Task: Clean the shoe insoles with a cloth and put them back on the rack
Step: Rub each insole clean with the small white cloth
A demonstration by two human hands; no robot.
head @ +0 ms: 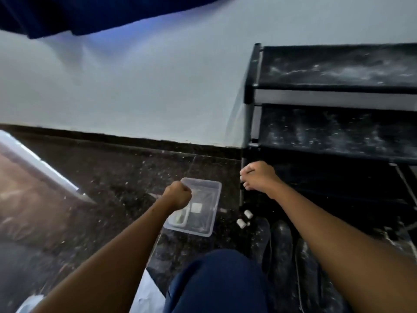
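Observation:
The black shoe rack (334,89) stands on the right against the pale wall, its dusty shelves bare. Several dark long insole-like shapes (281,245) lie on the floor below it, blurred. My right hand (257,177) is curled into a fist in front of the rack's lower left corner, and I see nothing in it. Over the near left corner of a clear plastic tub (212,195), my left hand (178,195) is clenched, with nothing showing in it either. No cloth is clearly visible.
The tub holds a white square piece (196,207) and a small container (180,219). Two small white cylinders (244,219) lie on the dark speckled floor (112,177). My navy-clad knee (216,281) is at the bottom; a pale sheet (144,292) lies beside it.

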